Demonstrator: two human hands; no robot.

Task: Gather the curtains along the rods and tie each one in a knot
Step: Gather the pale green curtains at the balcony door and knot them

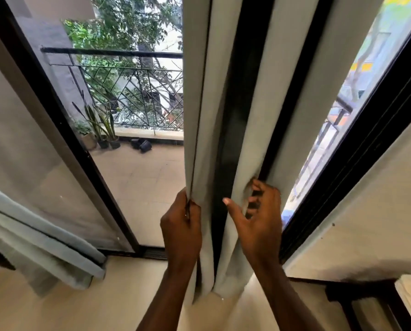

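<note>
Where hands (181, 225) (258, 220) grip the curtain (192, 91), folds hide some fingertips.

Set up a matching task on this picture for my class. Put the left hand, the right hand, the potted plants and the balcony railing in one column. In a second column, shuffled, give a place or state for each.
Column one
1. left hand
2. right hand
3. potted plants
4. railing

Column two
A. stand outside on the balcony floor
B. grips the left edge of the curtain
C. black metal, along the balcony's far side
D. fingers curled into a curtain fold further right

Pairs: 1-B, 2-D, 3-A, 4-C
</note>
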